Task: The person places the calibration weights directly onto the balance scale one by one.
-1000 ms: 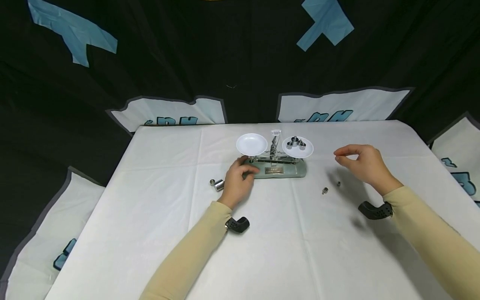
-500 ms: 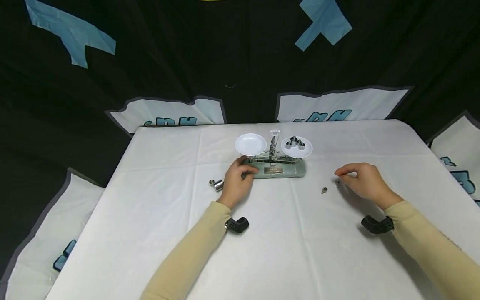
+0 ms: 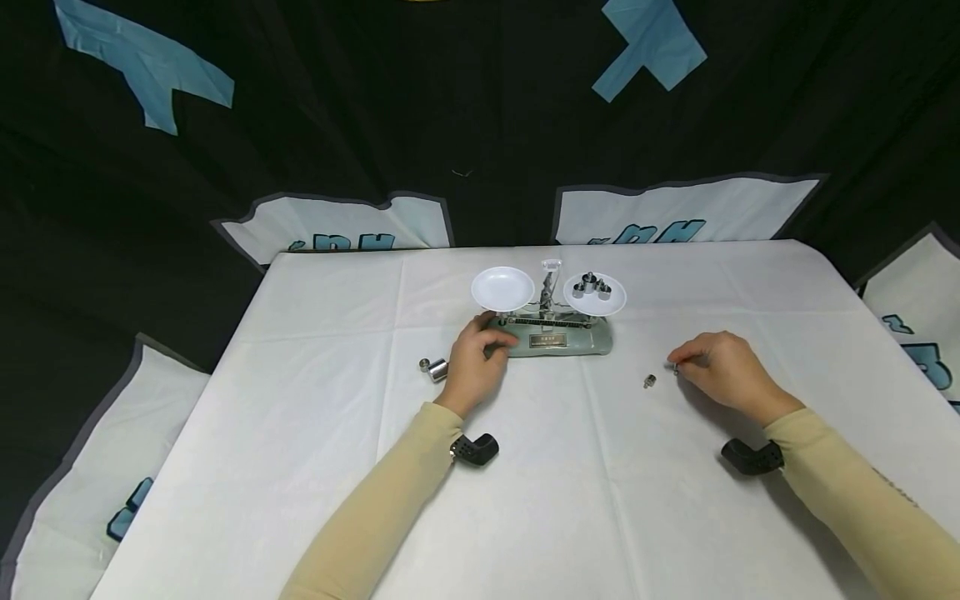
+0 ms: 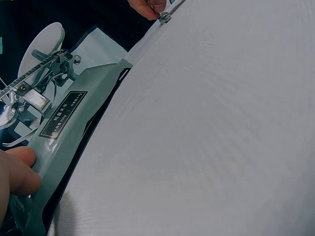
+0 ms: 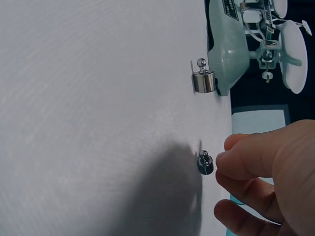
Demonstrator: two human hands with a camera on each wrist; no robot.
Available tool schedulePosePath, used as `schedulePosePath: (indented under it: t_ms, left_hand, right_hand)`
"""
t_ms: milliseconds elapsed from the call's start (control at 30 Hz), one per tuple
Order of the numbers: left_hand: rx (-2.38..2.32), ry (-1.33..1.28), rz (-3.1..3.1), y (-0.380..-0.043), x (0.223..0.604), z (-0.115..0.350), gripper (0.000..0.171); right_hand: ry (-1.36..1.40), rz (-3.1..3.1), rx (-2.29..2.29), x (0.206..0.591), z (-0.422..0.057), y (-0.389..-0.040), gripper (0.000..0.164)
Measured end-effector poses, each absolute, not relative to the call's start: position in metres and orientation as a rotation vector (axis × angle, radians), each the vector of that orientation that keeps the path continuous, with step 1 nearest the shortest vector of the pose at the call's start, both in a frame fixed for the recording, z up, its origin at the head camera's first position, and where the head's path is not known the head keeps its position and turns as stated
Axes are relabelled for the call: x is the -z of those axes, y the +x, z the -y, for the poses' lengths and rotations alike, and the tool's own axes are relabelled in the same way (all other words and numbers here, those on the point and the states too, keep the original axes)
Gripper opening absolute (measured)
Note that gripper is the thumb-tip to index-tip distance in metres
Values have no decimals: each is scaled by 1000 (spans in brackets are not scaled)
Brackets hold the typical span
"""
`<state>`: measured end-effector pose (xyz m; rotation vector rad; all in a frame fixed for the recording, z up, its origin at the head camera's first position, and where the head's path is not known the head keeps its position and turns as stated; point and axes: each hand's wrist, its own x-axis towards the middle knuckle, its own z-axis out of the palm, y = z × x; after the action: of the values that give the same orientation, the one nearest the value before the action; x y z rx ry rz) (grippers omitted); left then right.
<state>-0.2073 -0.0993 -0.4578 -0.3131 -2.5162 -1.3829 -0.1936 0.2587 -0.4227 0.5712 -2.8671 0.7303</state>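
Clock face centred on the balance point(image 3: 551, 331), 12 pointing away from you. Your left hand point(image 3: 476, 358) was at its 9 o'clock end, thumb and fingers bent about the base, grasping it. Your right hand point(image 3: 726, 375) was out past 3 o'clock, bent thumb and forefinger right at a small weight point(image 5: 205, 164). That piece lay between 3 and 4 o'clock, over the cloth point(image 3: 570, 517). Whether you were pinching it I could not tell: the left-wrist view suggested contact, the right-wrist view a slight gap.

Step in hand, as judged: picking up this piece. The next move seemed to call for a firm 2-finger pinch and a clean lift, sparing the neighbour weight point(image 5: 204, 82) at its 8 o'clock. From your fingers, the right pan point(image 3: 617, 298) was toward 10 o'clock, bearing at least 3 loaded weights point(image 3: 589, 284); anything added there would have needed gentle placing. Near 8:30, beyond your left hand, were 1 large weight point(image 3: 438, 371) and 1 tiny weight point(image 3: 424, 364).
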Motion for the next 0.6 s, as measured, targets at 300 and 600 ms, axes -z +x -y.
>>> schedulePosePath:
  t_ms: [300,600]
  left_hand:
    - [1385,-316,2517,-208,458,100,22]
    - [1398,-314,2509,-209,459,99,22]
  right_hand:
    - [676,2792,-610,427,-258,-194,18]
    - [781,2716,-419,431,-256,-194,20]
